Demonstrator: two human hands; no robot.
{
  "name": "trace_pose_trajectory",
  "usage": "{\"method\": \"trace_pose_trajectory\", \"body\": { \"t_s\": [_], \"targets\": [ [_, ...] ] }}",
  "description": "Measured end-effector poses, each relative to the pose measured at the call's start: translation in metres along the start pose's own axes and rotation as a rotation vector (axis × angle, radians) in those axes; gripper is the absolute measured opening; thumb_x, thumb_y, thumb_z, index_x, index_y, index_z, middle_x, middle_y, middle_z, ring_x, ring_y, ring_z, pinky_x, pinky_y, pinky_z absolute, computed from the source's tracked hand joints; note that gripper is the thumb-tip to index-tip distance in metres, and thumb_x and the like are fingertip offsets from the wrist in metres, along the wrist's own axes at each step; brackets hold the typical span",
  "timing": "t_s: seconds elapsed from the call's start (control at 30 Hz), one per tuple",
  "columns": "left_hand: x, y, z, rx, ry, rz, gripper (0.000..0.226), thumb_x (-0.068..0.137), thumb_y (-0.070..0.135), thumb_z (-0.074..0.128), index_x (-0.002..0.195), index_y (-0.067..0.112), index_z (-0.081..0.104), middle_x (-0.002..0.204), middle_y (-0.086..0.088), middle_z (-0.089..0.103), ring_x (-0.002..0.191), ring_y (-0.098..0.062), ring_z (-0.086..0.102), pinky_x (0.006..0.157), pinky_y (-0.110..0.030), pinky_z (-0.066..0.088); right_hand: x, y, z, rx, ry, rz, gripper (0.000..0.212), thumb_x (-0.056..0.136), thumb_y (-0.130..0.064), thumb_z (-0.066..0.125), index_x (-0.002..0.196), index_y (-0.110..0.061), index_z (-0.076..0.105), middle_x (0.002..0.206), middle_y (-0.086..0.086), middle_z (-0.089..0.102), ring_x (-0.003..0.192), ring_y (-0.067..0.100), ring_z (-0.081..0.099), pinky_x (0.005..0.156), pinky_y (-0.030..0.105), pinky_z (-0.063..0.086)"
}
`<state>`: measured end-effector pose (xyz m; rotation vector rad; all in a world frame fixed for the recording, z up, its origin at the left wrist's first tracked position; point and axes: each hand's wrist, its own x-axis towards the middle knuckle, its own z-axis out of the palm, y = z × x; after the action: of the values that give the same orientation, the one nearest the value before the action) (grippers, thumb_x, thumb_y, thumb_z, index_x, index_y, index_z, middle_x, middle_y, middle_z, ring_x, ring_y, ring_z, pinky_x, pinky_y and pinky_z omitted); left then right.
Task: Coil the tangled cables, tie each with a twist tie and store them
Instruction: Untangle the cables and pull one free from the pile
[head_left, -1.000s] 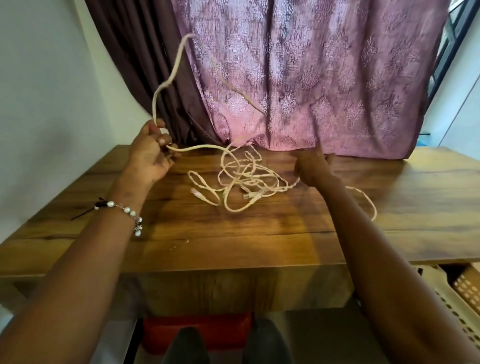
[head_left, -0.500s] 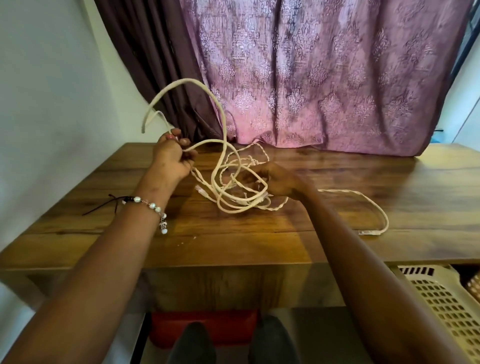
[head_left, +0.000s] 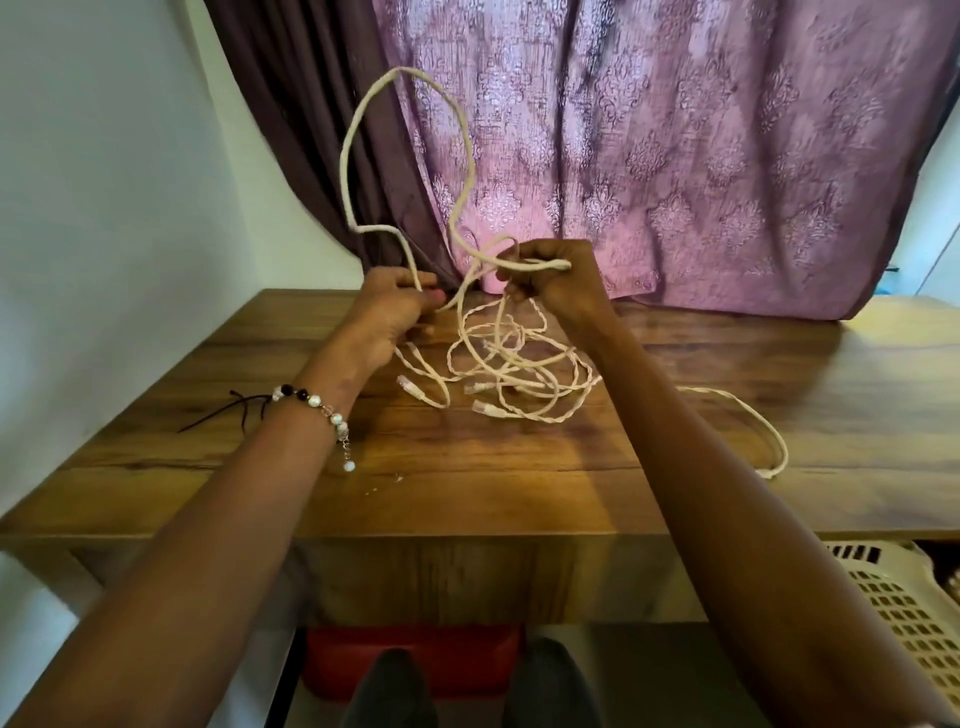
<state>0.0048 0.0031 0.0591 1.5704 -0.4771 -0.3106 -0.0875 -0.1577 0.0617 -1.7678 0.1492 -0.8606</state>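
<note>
A tangle of cream twisted cables (head_left: 511, 371) with clear plug ends lies on the middle of the wooden table (head_left: 467, 467). My left hand (head_left: 392, 312) grips one strand that arcs up in a tall loop (head_left: 358, 130) in front of the curtain. My right hand (head_left: 550, 283) is raised above the tangle and closed on a bend of the same cable. One strand trails off to the right (head_left: 758, 421), past my right forearm. Thin dark twist ties (head_left: 228, 413) lie at the table's left, beside my wrist.
A purple patterned curtain (head_left: 675, 156) hangs behind the table, with a white wall at left. A cream perforated basket (head_left: 914, 613) stands on the floor at lower right. A red box (head_left: 410, 660) sits under the table near my feet.
My right hand rose from the tangle on the table and now holds a bend of cable in the air. The tall loop grew higher; my left hand kept its grip.
</note>
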Motion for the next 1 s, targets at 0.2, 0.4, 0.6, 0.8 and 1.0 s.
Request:
{"method": "trace_pose_trajectory", "body": {
  "t_s": [0.2, 0.4, 0.6, 0.8, 1.0],
  "targets": [
    [-0.009, 0.014, 0.03, -0.056, -0.165, 0.194, 0.021, 0.082, -0.007, 0.066, 0.102, -0.002, 0.063, 0.069, 0.002, 0.065, 0.051, 0.002, 0.061, 0.047, -0.011, 0.048, 0.02, -0.032, 0.003, -0.236, -0.004, -0.163, 0.023, 0.079, 0.017, 0.058, 0.087, 0.0, 0.072, 0.07, 0.015, 0.069, 0.047, 0.013, 0.06, 0.05, 0.027, 0.051],
    [0.004, 0.009, 0.036, -0.135, -0.15, 0.269, 0.018, 0.08, -0.005, 0.069, 0.072, 0.01, 0.063, 0.055, 0.006, 0.064, 0.049, -0.007, 0.059, 0.049, -0.021, 0.049, 0.017, -0.033, -0.003, -0.109, -0.01, -0.129, 0.029, 0.07, 0.021, 0.059, 0.087, 0.001, 0.07, 0.075, 0.015, 0.07, 0.073, 0.03, 0.07, 0.067, 0.042, 0.059],
    [0.007, 0.003, 0.04, -0.018, -0.184, 0.174, 0.018, 0.084, 0.006, 0.068, 0.071, 0.019, 0.07, 0.068, -0.002, 0.067, 0.066, -0.019, 0.062, 0.065, -0.033, 0.053, -0.001, -0.022, -0.005, 0.102, -0.098, -0.097, 0.02, 0.076, 0.013, 0.066, 0.095, 0.016, 0.066, 0.064, 0.007, 0.069, 0.059, 0.018, 0.066, 0.056, 0.027, 0.054],
    [0.012, 0.001, 0.028, -0.174, -0.084, 0.144, 0.02, 0.09, 0.004, 0.06, 0.072, 0.011, 0.065, 0.05, -0.001, 0.059, 0.042, -0.014, 0.053, 0.039, -0.022, 0.044, -0.011, -0.006, -0.039, -0.299, -0.152, 0.104, 0.037, 0.073, 0.002, 0.077, 0.109, 0.001, 0.066, 0.092, 0.014, 0.073, 0.087, 0.023, 0.071, 0.087, 0.043, 0.056],
    [0.016, -0.003, 0.034, -0.338, -0.047, 0.056, 0.025, 0.096, 0.007, 0.051, 0.072, 0.01, 0.059, 0.063, -0.006, 0.05, 0.047, -0.01, 0.046, 0.04, -0.017, 0.039, -0.043, 0.019, -0.042, -0.393, -0.059, 0.209, 0.108, 0.051, -0.023, 0.088, 0.144, -0.012, 0.034, 0.14, 0.015, 0.046, 0.119, 0.028, 0.05, 0.098, 0.046, 0.048]
  ]
}}
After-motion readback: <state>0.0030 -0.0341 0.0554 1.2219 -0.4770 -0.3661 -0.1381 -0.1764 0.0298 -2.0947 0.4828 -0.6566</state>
